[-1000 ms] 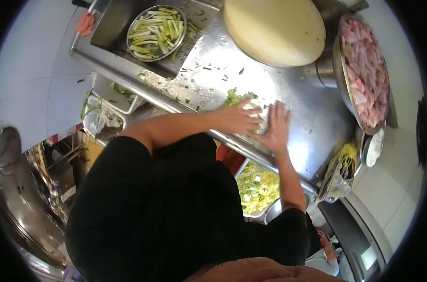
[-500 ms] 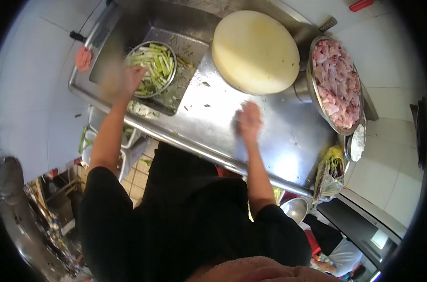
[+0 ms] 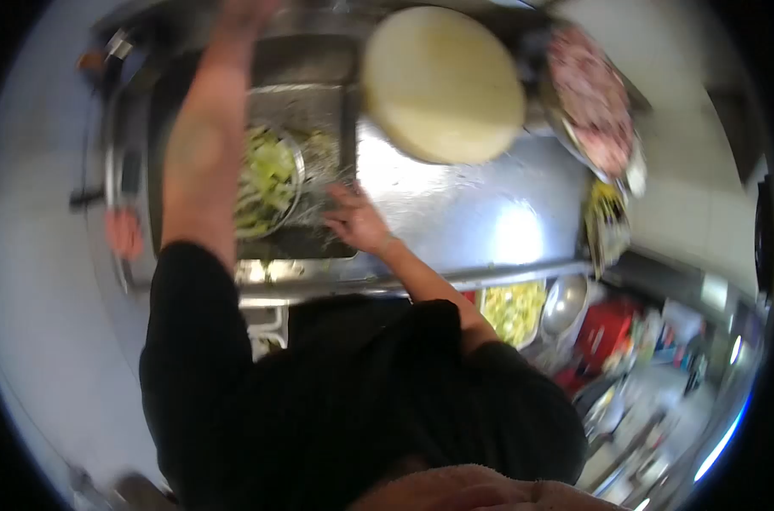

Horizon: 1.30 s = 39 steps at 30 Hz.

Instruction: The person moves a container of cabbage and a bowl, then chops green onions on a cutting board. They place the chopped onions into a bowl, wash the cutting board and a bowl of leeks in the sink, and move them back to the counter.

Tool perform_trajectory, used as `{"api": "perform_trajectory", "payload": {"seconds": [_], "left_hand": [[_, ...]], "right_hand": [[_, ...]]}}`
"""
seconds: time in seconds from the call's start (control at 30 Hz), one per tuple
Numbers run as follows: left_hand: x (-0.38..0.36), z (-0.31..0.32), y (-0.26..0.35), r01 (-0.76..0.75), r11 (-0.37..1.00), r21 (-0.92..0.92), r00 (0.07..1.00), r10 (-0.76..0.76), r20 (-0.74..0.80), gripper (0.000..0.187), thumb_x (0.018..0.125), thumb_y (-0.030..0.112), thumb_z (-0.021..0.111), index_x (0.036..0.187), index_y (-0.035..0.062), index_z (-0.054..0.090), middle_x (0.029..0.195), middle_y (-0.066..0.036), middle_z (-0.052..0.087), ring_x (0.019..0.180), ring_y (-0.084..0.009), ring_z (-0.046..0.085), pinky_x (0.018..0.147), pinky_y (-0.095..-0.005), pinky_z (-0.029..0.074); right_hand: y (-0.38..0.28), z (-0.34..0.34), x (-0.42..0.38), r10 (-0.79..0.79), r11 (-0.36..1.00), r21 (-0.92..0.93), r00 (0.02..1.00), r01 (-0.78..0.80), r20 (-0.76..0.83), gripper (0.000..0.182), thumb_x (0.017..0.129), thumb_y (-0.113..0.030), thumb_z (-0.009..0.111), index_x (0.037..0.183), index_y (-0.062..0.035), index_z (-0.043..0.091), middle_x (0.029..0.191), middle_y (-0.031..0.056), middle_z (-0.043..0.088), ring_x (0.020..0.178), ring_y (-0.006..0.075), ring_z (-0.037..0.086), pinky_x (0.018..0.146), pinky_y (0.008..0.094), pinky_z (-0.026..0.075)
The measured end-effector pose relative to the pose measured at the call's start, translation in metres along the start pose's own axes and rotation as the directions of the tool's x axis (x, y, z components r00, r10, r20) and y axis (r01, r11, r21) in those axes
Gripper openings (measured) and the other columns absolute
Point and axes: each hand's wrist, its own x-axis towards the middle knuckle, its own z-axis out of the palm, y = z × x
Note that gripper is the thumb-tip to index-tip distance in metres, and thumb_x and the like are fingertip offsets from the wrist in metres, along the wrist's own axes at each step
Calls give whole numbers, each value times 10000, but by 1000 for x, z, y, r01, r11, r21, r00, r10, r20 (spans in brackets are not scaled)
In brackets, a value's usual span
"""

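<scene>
My left hand [image 3: 250, 10] reaches past the far side of the metal sink [image 3: 340, 64], at the top edge of the view; it is smeared and its fingers cannot be made out. Below that forearm stands a round metal bowl [image 3: 300, 175] of cut green vegetables [image 3: 272, 170], partly covered by the arm. Over the sink's right edge is my right hand [image 3: 359, 223], its fingers apart and pointing toward the bowl. I see nothing in it.
A thick round cutting board [image 3: 442, 85] lies on the steel counter [image 3: 455, 213]. Right of it stands a large bowl of raw meat [image 3: 591, 98]. A bag of vegetables [image 3: 607, 226] sits at the counter's right end. Below are a tray of yellow-green pieces [image 3: 512, 311] and a metal bowl [image 3: 566, 302].
My left hand has moved from the bowl to beyond the sink's far side. My right hand has come left from the counter to the sink's edge. The camera view has shifted.
</scene>
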Motion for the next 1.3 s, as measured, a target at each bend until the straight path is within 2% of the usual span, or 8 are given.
{"api": "perform_trajectory", "payload": {"seconds": [0.37, 0.43, 0.53, 0.6, 0.93, 1.03, 1.13, 1.3], "left_hand": [[-50, 47, 21, -44, 998, -43, 947, 28, -320, 401, 1093, 355, 430, 1188, 1, 591, 1013, -131, 588, 995, -297, 552, 1115, -547, 397], [-69, -66, 34, 318, 888, -333, 889, -157, 430, 392, 1070, 316, 495, 1260, -10, 599, 1149, -163, 622, 1090, -271, 569, 1112, -498, 410], [-100, -80, -9, 373, 782, -498, 845, -66, 530, 406, 1051, 274, 525, 1339, -5, 592, 1318, -192, 623, 1198, -262, 588, 1065, -450, 458], [-107, -96, -42, 192, 970, -149, 945, -224, -240, 324, 1052, 131, 493, 1289, -46, 625, 1133, -133, 691, 972, -199, 641, 811, -313, 541], [-339, -141, -79, 679, 490, 547, 730, -371, -574, 274, 1013, 292, 600, 937, 47, 695, 793, -22, 614, 759, -134, 580, 740, -325, 495], [-429, -226, -109, 892, 10, 451, 426, -352, -834, 408, 939, 344, 656, 1116, -20, 707, 944, -83, 705, 865, -214, 638, 754, -373, 498], [-431, -246, -129, 787, 536, 307, 556, -399, -729, 381, 966, 251, 623, 1282, 43, 669, 1079, -91, 733, 943, -184, 697, 777, -335, 536], [-263, -122, -131, 517, 768, 377, 777, -236, -584, 420, 1019, 247, 632, 1332, -28, 588, 1010, -64, 689, 926, -179, 656, 907, -343, 527]], "right_hand": [[44, -56, 42, 618, 685, 561, 779, -465, -108, 145, 886, -66, 525, 860, -6, 655, 695, 80, 651, 676, 173, 641, 672, 327, 531], [32, -53, 54, 667, 406, 819, 744, -405, 38, 163, 925, -75, 509, 911, -11, 657, 713, 61, 659, 691, 157, 655, 671, 324, 543], [36, -37, 82, 611, 343, 817, 771, -464, 182, 168, 952, -92, 556, 1027, -17, 686, 806, 74, 708, 726, 154, 676, 676, 327, 556], [62, 14, 114, 465, 464, 813, 878, -351, 113, 199, 936, -97, 590, 1082, -27, 705, 904, 81, 741, 742, 165, 679, 681, 340, 559], [10, 18, 339, 240, -190, 924, 897, -332, 371, 290, 1015, -101, 613, 1288, -3, 607, 1182, 180, 679, 991, 280, 701, 917, 436, 600], [3, 25, 319, -92, 931, 355, 996, 86, 0, 317, 976, -167, 631, 1284, -94, 655, 1142, 190, 705, 999, 356, 703, 941, 454, 568], [0, 62, 262, 77, 993, -102, 982, -60, 170, 259, 945, -241, 586, 1078, -91, 749, 991, 176, 734, 948, 377, 704, 862, 481, 561], [-21, 6, 79, 343, 875, 401, 932, -272, -115, 212, 936, -212, 655, 1016, -37, 745, 959, 172, 747, 889, 342, 713, 826, 448, 562]]}}
